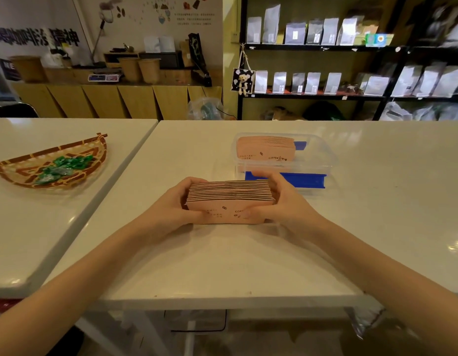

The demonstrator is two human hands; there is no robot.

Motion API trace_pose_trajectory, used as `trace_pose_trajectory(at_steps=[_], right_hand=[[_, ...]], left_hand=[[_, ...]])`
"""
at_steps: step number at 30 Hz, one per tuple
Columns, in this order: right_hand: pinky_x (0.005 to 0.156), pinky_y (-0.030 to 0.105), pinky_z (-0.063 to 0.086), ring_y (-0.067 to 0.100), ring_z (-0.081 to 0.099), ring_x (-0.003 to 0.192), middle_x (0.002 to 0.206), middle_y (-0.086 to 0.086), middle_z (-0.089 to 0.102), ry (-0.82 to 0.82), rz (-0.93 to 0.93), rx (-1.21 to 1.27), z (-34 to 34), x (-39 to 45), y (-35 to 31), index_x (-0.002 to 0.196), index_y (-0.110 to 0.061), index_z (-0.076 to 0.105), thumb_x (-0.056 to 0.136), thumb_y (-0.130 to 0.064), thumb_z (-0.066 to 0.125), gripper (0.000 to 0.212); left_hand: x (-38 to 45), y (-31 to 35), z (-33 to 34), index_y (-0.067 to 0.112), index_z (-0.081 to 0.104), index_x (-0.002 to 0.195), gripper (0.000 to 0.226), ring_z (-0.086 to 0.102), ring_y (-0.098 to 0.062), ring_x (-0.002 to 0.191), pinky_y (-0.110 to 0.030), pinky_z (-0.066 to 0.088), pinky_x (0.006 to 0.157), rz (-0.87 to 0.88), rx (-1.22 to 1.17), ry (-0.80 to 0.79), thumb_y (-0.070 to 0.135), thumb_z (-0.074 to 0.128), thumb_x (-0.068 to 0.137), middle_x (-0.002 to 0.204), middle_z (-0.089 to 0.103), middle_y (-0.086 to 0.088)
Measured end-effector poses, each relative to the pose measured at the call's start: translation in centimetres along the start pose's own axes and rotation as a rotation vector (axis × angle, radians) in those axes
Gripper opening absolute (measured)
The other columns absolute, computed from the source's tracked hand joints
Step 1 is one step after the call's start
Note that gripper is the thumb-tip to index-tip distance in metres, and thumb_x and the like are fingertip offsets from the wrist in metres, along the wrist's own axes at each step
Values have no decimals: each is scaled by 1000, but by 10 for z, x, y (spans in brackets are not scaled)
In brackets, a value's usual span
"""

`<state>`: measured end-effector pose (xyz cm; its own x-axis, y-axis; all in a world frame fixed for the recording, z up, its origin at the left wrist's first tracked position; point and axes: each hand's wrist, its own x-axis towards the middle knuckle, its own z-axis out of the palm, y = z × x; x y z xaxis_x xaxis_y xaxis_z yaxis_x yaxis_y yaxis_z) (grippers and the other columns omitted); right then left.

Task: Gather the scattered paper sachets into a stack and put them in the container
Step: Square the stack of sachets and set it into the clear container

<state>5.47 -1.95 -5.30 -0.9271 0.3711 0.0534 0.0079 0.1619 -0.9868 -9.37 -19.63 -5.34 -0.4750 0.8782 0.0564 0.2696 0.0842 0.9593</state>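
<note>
A thick stack of pink paper sachets (229, 201) stands on edge on the white table (222, 265), squeezed between both hands. My left hand (175, 204) grips its left end, and my right hand (284, 201) grips its right end. Behind it sits a clear plastic container (317, 155) with blue clips. Another stack of pink sachets (265, 149) stands on edge inside the container at its left side.
A woven bamboo basket (17, 173) with green wrapped candies lies on the neighbouring table at left. A gap separates the two tables. Black shelves with white pouches (312, 82) and a wooden counter (115, 98) stand behind.
</note>
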Motion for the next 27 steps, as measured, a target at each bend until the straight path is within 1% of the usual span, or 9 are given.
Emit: trace_pose_trajectory(at_steps=[3,5,7,9,13,15,18,23,27], right_hand=[[73,25,55,8,60,98,109,-9,61,-36,-65,-143,-10,0,-7,112,-30,49,62,-11,76,60],[70,20,53,6,59,97,105,-12,61,-41,-87,-207,-14,1,-11,107,-31,51,63,-15,77,53],[73,16,51,3,59,95,103,-15,61,-32,-112,-293,-18,3,-13,110,-33,49,63,-21,77,56],[75,15,50,3,59,95,103,-16,60,-71,-118,-386,-21,5,-16,111,-33,48,63,-26,76,56],[75,16,51,1,59,91,95,-18,61,-178,-166,-548,-26,10,-28,99,-33,57,66,-30,74,37],[70,11,48,-4,58,88,92,-20,60,-166,-231,-534,-33,12,-39,96,-34,59,66,-26,75,35],[64,10,48,-5,60,85,90,-19,63,-134,-327,-519,-54,17,-66,93,-37,59,66,-20,75,36],[70,12,51,-4,59,89,92,-17,63,-49,-371,-657,-96,39,-105,96,-37,56,66,-30,74,35],[68,11,50,-5,59,87,92,-16,64,-16,-334,-684,-121,59,-107,99,-30,59,66,-30,73,36]], left_hand=[[2,7,-9,33,50,102,51,58,6,89,-12,48,64,28,156,-26,2,71,68,101,62,13],[4,12,-15,36,52,99,47,57,7,90,-10,47,65,50,250,-33,6,71,68,97,64,16],[7,16,-19,40,54,94,42,57,7,89,-8,47,66,51,358,-43,15,74,67,91,66,19],[9,20,-22,42,55,92,38,58,7,87,-6,47,69,43,450,-52,23,75,65,91,65,21],[13,38,-24,44,54,89,38,58,6,85,-4,45,72,57,606,-114,27,77,63,93,62,21],[20,55,-25,43,54,90,40,57,9,85,-3,44,70,102,649,-127,25,77,62,91,63,20],[37,87,-27,39,55,90,40,58,9,82,-2,43,66,180,662,-105,20,77,61,87,63,17],[81,130,-21,38,53,90,40,56,14,81,1,41,61,275,683,-41,17,74,62,88,61,19],[115,136,-14,40,53,89,37,57,5,81,-10,43,63,264,716,-36,22,73,64,88,60,21]])
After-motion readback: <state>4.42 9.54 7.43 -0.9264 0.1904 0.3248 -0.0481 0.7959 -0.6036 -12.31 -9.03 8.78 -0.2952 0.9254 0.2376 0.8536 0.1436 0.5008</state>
